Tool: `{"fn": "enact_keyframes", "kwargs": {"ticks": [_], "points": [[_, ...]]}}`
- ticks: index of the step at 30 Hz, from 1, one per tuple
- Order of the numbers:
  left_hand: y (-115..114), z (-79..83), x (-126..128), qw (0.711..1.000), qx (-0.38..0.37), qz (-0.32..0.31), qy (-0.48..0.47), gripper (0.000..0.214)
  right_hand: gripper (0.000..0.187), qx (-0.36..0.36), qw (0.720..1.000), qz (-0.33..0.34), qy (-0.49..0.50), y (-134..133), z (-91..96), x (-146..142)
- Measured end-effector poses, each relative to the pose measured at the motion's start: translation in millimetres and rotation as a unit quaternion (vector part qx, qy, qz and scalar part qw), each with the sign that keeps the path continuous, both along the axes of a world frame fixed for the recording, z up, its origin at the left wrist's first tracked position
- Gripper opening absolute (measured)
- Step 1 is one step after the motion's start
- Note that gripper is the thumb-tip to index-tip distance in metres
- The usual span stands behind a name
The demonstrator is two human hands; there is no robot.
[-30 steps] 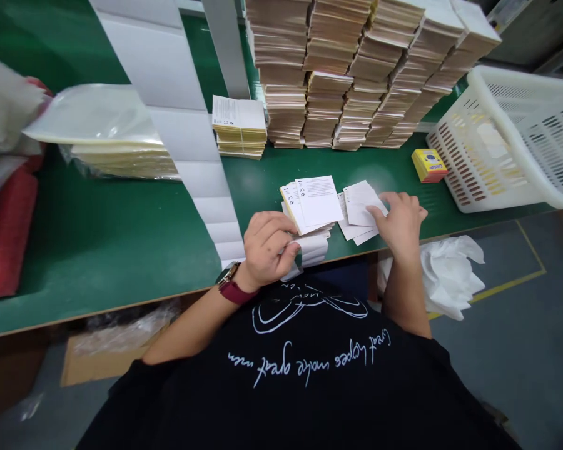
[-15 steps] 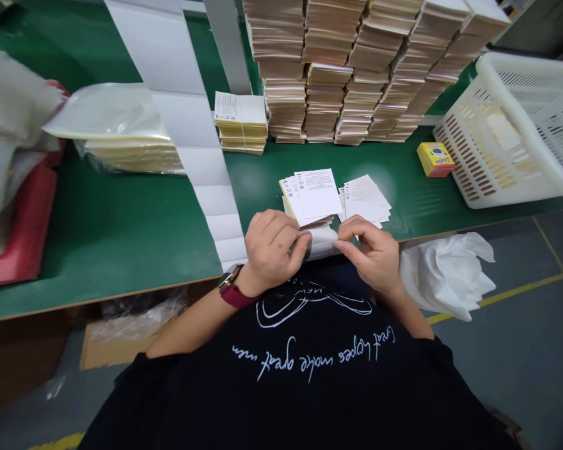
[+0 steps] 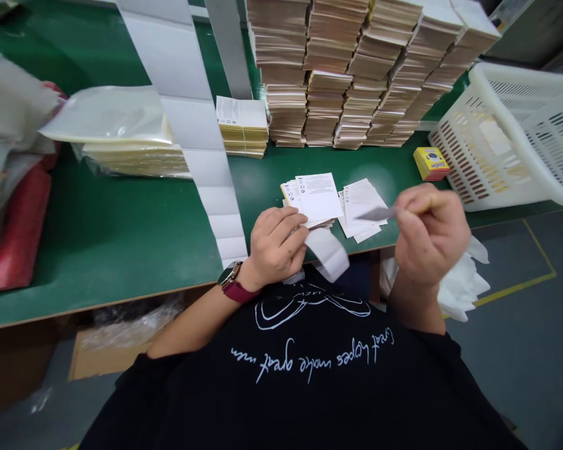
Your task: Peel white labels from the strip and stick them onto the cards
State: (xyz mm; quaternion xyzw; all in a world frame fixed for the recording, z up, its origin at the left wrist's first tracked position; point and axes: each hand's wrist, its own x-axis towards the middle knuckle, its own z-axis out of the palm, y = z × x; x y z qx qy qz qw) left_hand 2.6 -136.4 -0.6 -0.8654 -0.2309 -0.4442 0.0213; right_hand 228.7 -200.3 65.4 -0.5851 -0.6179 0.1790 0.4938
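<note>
Right hand (image 3: 431,237): raised near the front edge of the surface (image 3: 122,231), thumb and forefinger pinched on a thin flat piece (image 3: 378,214) seen nearly edge-on, greyish. The piece points left, its far end in front of the loose cards (image 3: 362,199) as seen from above; contact with them cannot be told.

Left hand (image 3: 280,244): fingers curled in, tips at the near left corner of the card pile (image 3: 319,197). A curled white strip (image 3: 331,255) emerges beside its thumb and bends over the front edge; whether the fingers pinch it or only touch it is unclear. Dark-faced watch (image 3: 229,274) with maroon band on this wrist.

Card pile: slightly uneven, white printed faces up. Loose cards fanned just right of it, overlapping, printing along the left side.

Around: long creased paper band (image 3: 182,119) slanting from the top down to the front edge, left of the hand; its link to the curled strip is hidden. Bound stack (image 3: 243,128) just right of the band. Tall card stacks (image 3: 338,75) behind, in rows. Small yellow box (image 3: 431,164) beside a white slotted basket (image 3: 497,144). Plastic-wrapped stack (image 3: 131,140) farther left
</note>
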Motion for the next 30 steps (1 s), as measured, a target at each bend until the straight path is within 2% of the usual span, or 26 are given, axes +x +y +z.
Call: {"fn": "enact_keyframes", "kwargs": {"ticks": [2,6,8,11,21,26,30], "points": [[3,-2.7,1,1.0,-0.002,-0.022,-0.002,0.02,0.01,0.01,0.995,-0.018,0.093,28,-2.9,2],[5,-7.2,2,0.998,-0.004,-0.055,-0.012,0.024,0.017,-0.15,0.969,0.064,0.188,74,-13.6,-3],[5,-8.9,3,0.998,0.001,-0.058,-0.018,0.024,0.018,-0.187,0.956,0.085,0.208,85,-16.9,-7],[5,-10.5,2,0.998,-0.011,-0.063,-0.024,0.025,0.017,-0.202,0.952,0.095,0.208,89,-17.5,-11],[5,-9.6,1,0.996,-0.032,-0.077,-0.006,0.022,0.01,-0.204,0.965,0.073,0.145,89,-19.4,-15],[4,-9.4,2,0.996,-0.05,-0.069,0.02,0.021,0.009,-0.199,0.978,0.061,0.025,85,-16.9,-19],[4,-10.3,3,0.997,-0.05,-0.063,0.02,0.022,0.014,-0.18,0.98,0.0,-0.087,81,-17.4,-16]]}}
